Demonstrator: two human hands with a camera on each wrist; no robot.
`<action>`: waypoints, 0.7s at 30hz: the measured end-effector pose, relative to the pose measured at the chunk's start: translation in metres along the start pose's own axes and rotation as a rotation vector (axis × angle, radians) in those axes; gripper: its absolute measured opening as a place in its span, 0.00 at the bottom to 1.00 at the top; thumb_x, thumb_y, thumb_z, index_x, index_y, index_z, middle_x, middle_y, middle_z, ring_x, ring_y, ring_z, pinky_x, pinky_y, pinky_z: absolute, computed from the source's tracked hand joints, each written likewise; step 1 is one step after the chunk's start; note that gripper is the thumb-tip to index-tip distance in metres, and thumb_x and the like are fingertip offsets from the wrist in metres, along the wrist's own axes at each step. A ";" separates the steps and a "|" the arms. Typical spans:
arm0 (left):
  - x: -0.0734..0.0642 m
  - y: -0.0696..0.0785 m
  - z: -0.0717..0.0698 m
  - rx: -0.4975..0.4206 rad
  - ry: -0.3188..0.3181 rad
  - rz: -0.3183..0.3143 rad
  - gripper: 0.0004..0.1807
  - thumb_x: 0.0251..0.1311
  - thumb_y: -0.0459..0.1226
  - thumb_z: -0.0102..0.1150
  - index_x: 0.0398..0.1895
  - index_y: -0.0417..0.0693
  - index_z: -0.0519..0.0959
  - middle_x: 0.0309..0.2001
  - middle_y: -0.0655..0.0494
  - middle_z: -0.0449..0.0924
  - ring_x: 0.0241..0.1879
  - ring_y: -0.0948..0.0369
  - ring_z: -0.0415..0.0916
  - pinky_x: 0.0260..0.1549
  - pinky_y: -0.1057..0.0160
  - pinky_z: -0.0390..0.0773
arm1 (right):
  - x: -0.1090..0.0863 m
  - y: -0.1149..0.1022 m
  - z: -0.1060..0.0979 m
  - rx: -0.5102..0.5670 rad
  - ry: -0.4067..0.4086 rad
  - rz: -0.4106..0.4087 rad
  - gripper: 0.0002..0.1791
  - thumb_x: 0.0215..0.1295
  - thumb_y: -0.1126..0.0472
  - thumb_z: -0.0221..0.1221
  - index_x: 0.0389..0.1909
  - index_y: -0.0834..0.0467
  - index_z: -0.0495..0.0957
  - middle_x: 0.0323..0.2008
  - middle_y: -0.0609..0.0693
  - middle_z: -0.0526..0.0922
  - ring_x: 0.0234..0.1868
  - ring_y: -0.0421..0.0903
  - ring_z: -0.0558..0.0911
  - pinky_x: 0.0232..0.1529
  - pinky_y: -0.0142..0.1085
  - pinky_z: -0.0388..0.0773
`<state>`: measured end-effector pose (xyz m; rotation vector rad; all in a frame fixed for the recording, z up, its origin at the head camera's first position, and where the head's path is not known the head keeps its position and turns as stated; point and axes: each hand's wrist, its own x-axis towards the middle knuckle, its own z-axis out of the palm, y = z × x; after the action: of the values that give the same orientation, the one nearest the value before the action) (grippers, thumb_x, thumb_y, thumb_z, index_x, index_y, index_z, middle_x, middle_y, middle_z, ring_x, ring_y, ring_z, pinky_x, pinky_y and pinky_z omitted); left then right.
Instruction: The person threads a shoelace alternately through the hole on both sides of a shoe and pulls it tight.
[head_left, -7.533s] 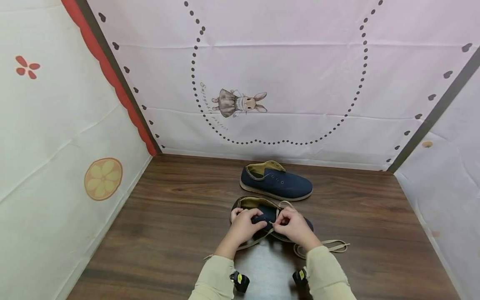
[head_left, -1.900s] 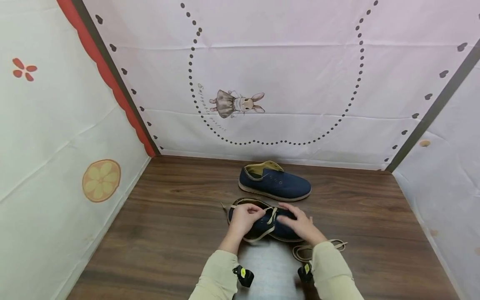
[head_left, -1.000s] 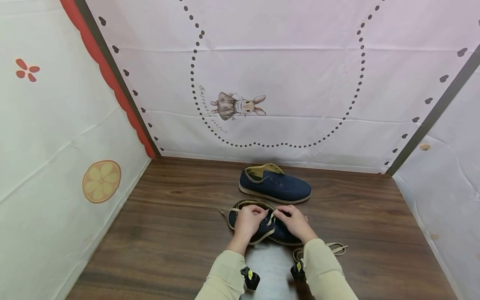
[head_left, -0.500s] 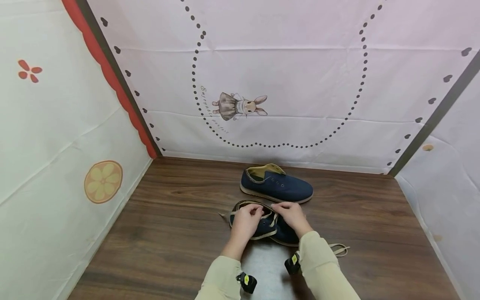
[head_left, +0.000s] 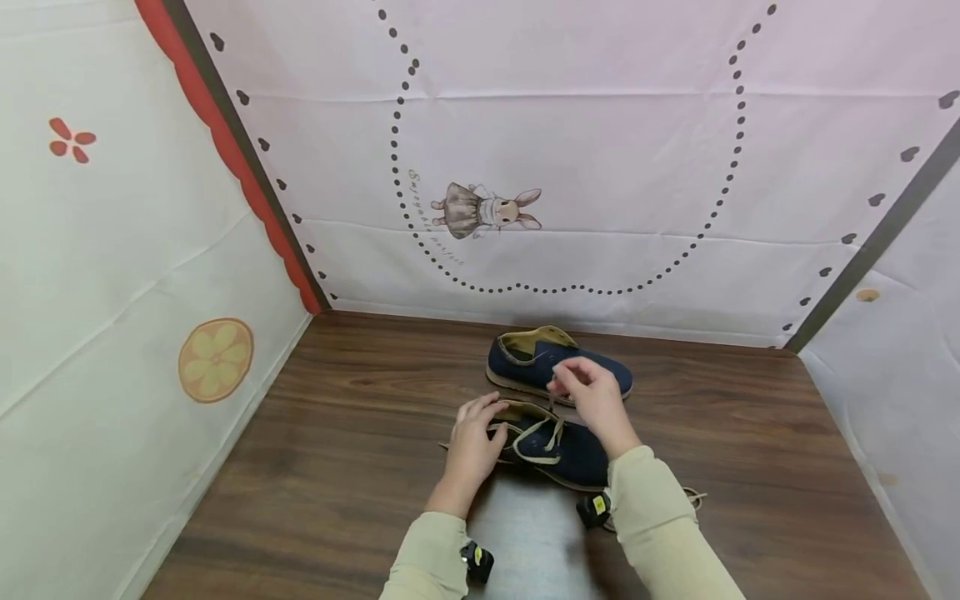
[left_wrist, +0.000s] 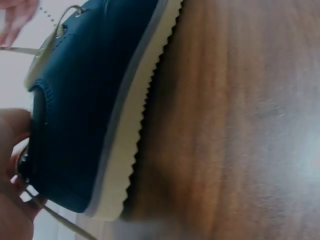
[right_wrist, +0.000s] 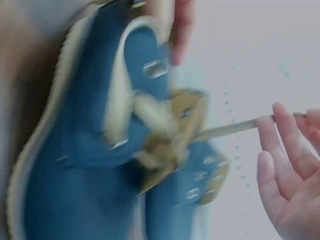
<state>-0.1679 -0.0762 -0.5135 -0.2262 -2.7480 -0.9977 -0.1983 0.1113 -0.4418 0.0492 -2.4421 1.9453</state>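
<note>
The near navy shoe (head_left: 577,457) stands on the wooden surface, toe to the right, a beige lace crossing its lower eyelets. My left hand (head_left: 474,442) grips its heel opening; in the left wrist view the fingers (left_wrist: 12,125) lie at the collar rim. One lace end trails past the heel. Raised over the far shoe (head_left: 615,375), my right hand (head_left: 597,404) pinches the other end of the shoelace (right_wrist: 227,131), which runs straight up from the eyelets. The far shoe has bare eyelets (right_wrist: 200,175) and its tongue folded up.
A loose beige lace (head_left: 695,497) lies on the wooden surface (head_left: 360,467), partly hidden by my right sleeve. Printed white cloth walls (head_left: 600,167) enclose the back and both sides. The far shoe sits close to the back wall.
My right hand has gone from the near shoe's eyelets up and away, drawing the lace with it. My left hand has shifted from the eyelets to the heel opening. More lace now crosses the shoe.
</note>
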 end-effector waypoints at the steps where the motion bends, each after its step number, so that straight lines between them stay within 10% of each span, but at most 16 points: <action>1: -0.001 -0.002 0.001 -0.006 0.014 0.005 0.14 0.57 0.36 0.61 0.47 0.50 0.80 0.60 0.56 0.70 0.61 0.54 0.61 0.54 0.50 0.65 | 0.000 -0.007 0.000 -0.005 0.011 -0.021 0.12 0.67 0.55 0.55 0.41 0.60 0.78 0.30 0.52 0.83 0.34 0.46 0.82 0.41 0.46 0.75; 21: -0.006 -0.010 0.008 0.001 0.049 0.015 0.07 0.53 0.35 0.65 0.36 0.52 0.84 0.63 0.60 0.67 0.61 0.57 0.61 0.47 0.53 0.72 | -0.028 -0.084 0.003 0.103 0.042 -0.279 0.09 0.67 0.67 0.51 0.43 0.69 0.75 0.36 0.66 0.80 0.40 0.44 0.80 0.47 0.29 0.72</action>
<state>-0.1659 -0.0788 -0.5273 -0.2183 -2.6989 -0.9848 -0.1674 0.0902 -0.3612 0.3281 -2.1693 1.9234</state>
